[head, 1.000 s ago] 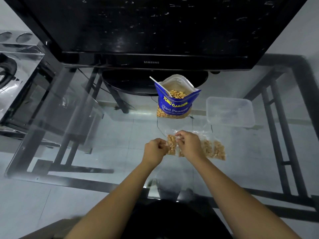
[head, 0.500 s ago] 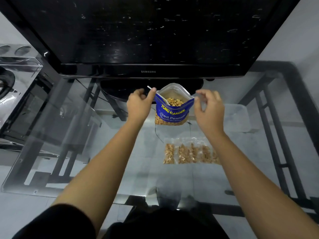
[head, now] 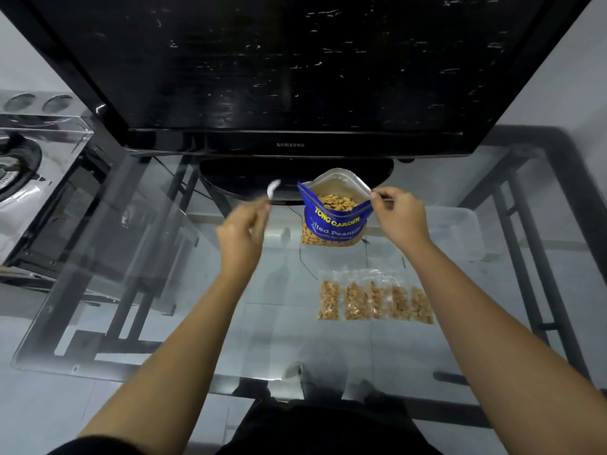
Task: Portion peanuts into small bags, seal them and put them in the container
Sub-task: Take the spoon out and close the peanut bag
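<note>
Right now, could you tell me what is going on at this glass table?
A person is portioning peanuts. The left hand holds a white plastic spoon lifted beside the open blue peanut pouch, and the right hand pinches the pouch's rim. Five small filled bags lie in a row on the glass table in front of the pouch. The clear container to the right appears to hold none of them yet.
</note>
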### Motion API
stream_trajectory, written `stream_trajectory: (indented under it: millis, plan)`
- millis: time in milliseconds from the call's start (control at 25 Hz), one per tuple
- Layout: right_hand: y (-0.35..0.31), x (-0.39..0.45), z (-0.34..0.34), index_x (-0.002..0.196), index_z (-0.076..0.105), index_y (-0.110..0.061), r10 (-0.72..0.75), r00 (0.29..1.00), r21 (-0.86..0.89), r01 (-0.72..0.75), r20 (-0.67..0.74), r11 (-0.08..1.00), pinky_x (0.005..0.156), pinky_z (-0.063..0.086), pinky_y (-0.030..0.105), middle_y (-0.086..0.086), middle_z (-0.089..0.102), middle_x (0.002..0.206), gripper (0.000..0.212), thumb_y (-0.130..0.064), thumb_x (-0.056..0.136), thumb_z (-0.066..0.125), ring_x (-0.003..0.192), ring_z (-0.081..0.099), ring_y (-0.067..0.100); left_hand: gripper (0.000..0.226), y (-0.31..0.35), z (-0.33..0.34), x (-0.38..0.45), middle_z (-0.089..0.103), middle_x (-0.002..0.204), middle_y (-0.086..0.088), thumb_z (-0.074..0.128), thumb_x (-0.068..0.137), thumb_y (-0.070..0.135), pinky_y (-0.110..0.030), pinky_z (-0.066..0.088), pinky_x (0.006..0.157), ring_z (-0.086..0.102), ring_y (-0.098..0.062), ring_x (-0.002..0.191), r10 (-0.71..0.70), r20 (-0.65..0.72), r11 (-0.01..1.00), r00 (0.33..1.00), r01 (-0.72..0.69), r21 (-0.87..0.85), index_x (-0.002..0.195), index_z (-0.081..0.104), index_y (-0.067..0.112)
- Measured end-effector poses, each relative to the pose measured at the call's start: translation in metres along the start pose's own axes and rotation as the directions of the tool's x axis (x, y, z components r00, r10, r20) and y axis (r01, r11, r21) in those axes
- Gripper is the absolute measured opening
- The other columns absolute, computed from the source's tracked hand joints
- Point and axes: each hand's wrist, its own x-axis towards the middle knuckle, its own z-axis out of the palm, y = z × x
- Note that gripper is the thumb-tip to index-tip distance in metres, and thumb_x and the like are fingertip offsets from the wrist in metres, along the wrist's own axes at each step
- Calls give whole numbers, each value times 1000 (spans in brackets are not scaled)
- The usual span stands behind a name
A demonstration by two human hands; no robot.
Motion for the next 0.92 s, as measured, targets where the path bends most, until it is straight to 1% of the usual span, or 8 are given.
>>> stream_trajectory:
  millis: [120, 320, 480, 560, 640, 720, 800, 920]
  plan:
    - [1, -1, 2, 109, 65, -8, -5, 1000, 13, 5, -7, 1000, 70, 42, 19, 9, 69, 107, 27, -25, 94, 51, 96, 64, 18, 31, -56, 12, -57, 72, 96, -16, 52, 87, 23, -30, 56, 70, 70, -29, 81, 151, 359, 938, 921, -248, 244, 100, 70, 2]
    - [3, 1, 0, 111, 64, -8, -10, 1000, 15, 10, 9, 1000, 67, 41, 13, 9, 69, 109, 29, -27, 93, 51, 96, 63, 16, 35, -82, 20, -93, 71, 97, -19, 70, 73, 9, -40, 60, 67, 68, -35, 79, 169, 528, 881, 832, -368, 297, 105, 66, -3]
    - [5, 3, -1, 111, 64, -8, -19, 999, 4, 19, 32, 1000, 61, 35, 4, 9, 68, 109, 29, -26, 93, 51, 96, 62, 15, 44, -73, 15, -85, 68, 105, -21, 59, 82, 28, -45, 58, 77, 66, -36, 89, 128, 536, 890, 835, -335, 310, 113, 62, -3]
    - [4, 6, -3, 111, 64, -8, -25, 998, -1, 26, 49, 1000, 67, 40, 11, 9, 68, 109, 28, -26, 93, 52, 97, 62, 16, 51, -51, 19, -47, 63, 116, -22, 52, 85, 34, -43, 51, 91, 61, -36, 103, 44, 406, 948, 913, -166, 270, 121, 56, -2]
    - [4, 8, -6, 112, 63, -9, -48, 997, -11, 49, 63, 999, 75, 43, 17, 8, 68, 110, 29, -26, 92, 53, 101, 62, 16, 56, -24, 25, 12, 52, 129, -20, 60, 85, 27, -40, 43, 100, 53, -31, 116, -14, 375, 989, 927, -43, 144, 133, 45, 3]
    - [5, 11, -11, 121, 58, -12, -76, 987, 45, 70, 141, 996, 83, 43, 19, 4, 64, 115, 32, -24, 91, 55, 108, 58, 14, 68, -1, 33, 65, 43, 139, -15, 67, 83, 22, -30, 35, 105, 44, -24, 126, 29, 588, 991, 808, -102, 91, 141, 35, 8]
    - [6, 13, -18, 130, 50, -18, -102, 943, 109, 71, 316, 992, 90, 42, 21, -2, 60, 118, 44, -22, 88, 61, 112, 53, 9, 56, 10, 38, 93, 52, 131, -14, 67, 83, 19, -26, 37, 99, 50, -23, 120, 104, 777, 947, 621, -299, 113, 134, 46, 9]
    - [11, 17, -18, 128, 54, -24, -160, 913, 33, 159, 375, 987, 85, 41, 14, -6, 64, 106, 53, -22, 78, 73, 102, 56, 4, 30, 6, 37, 108, 67, 108, -15, 65, 84, 14, -26, 48, 83, 61, -18, 98, 234, 829, 892, 508, -452, 25, 112, 64, 4]
